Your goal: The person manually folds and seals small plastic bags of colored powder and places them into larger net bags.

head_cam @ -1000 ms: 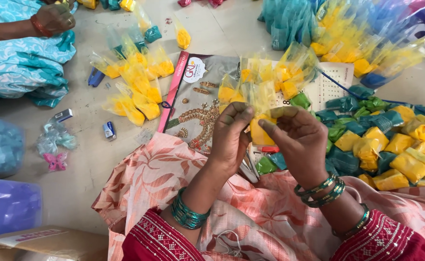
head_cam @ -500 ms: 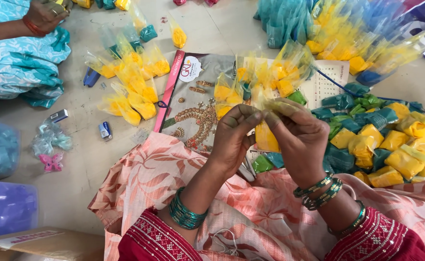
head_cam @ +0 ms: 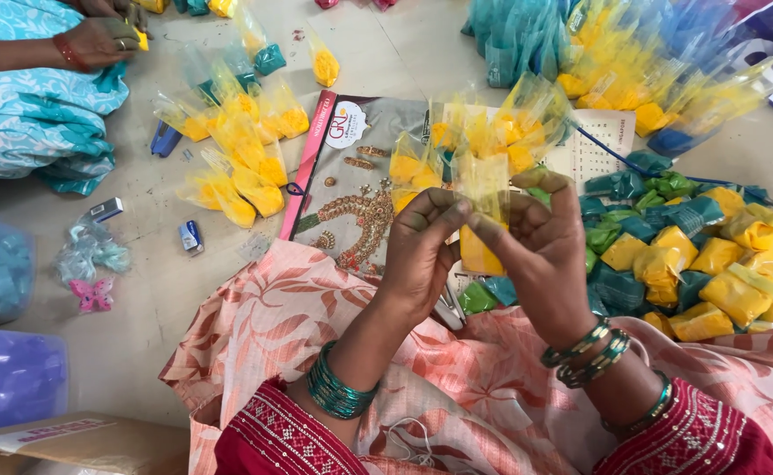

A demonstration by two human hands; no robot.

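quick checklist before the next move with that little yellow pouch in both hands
1. Left hand grips the small clear pouch: ok.
2. Right hand grips it too: ok.
3. Yellow powder sits at the pouch's bottom, top part empty: ok.
4. Pouch top closed: cannot tell.
5. Pouch held above the magazine, apart from the filled packet pile: ok.
6. Co-worker's hand far off: ok.

I'm getting bright, even daylight across the whole view, soft and with no clear direction. Shadows are faint, only a pale one under my left hand and right hand. The clear plastic packets glint mildly far right. Focus is sharp in the middle; the purple tub near left looks soft. Edges bow slightly.
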